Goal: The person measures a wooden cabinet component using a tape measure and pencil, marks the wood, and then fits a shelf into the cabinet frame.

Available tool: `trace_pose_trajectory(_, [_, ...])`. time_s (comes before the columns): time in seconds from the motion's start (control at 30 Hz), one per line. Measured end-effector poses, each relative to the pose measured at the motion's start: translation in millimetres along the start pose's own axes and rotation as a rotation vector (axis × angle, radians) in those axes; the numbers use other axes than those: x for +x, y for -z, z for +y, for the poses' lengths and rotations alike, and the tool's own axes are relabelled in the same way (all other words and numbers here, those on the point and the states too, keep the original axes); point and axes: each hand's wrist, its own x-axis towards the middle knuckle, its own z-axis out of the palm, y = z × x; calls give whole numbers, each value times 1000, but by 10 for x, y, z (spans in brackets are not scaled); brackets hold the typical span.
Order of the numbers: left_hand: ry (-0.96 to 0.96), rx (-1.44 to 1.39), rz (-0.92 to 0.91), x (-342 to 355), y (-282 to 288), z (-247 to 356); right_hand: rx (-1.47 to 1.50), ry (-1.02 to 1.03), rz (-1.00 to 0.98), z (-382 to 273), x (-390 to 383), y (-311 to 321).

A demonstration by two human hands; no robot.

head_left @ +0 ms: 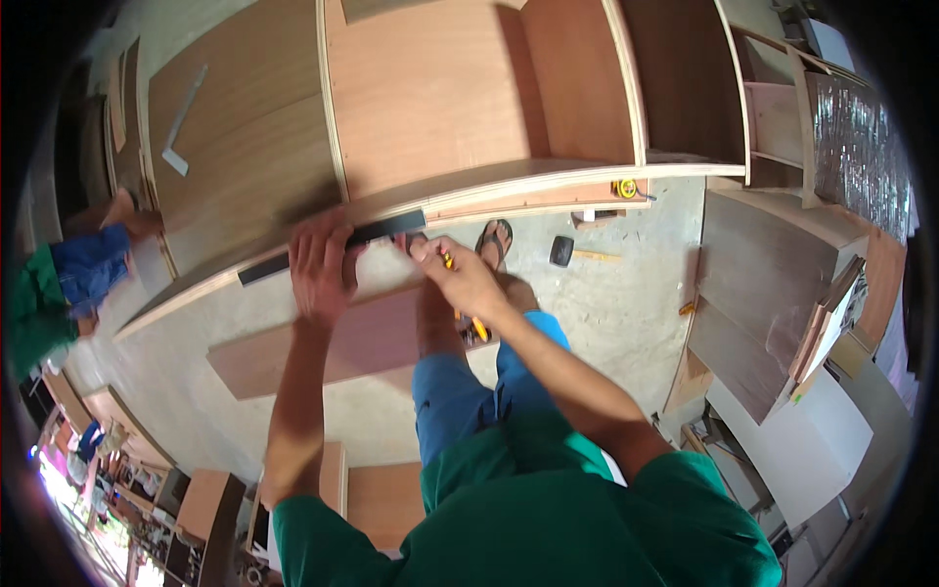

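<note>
My left hand (323, 264) is closed over a flat black strip (386, 227), pressing it along the front edge of a large plywood cabinet (421, 108). The strip sticks out on both sides of the hand. Just right of it, my right hand (462, 276) is closed on a small yellow-and-black tool (448, 261), mostly hidden by the fingers. Its kind does not show. Below that hand, another yellow piece (479, 329) shows beside my leg; whether it belongs to the same tool I cannot tell.
A metal square (182, 122) lies on the cabinet's left panel. A tape measure (626, 188) sits by the cabinet edge at right. On the floor are a loose board (235, 362) and a black block-shaped object (561, 251). At left another person (83, 269) crouches; brown cabinets (758, 284) stand right.
</note>
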Motion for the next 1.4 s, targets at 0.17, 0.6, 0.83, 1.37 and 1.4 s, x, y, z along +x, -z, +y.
trace_pose_trajectory(0.17, [-8,35,-115,32,25,-144,86,-188,20,-280,289,-216])
trace_pose_trajectory(0.6, [-101,304,-276,35,-31,-380,107,-339,89,-324,371,-398])
trace_pose_trajectory(0.83, [-158,232,-175,-80,-214,-412,296,-356,64,-191,333,-422])
trace_pose_trajectory(1.37, [-172,223,-74,-282,-262,-344,400,-242,48,-112,209,-470])
trace_pose_trajectory(1.4, [-172,227,-78,-289,-248,-345,393,-230,41,-101,202,-465])
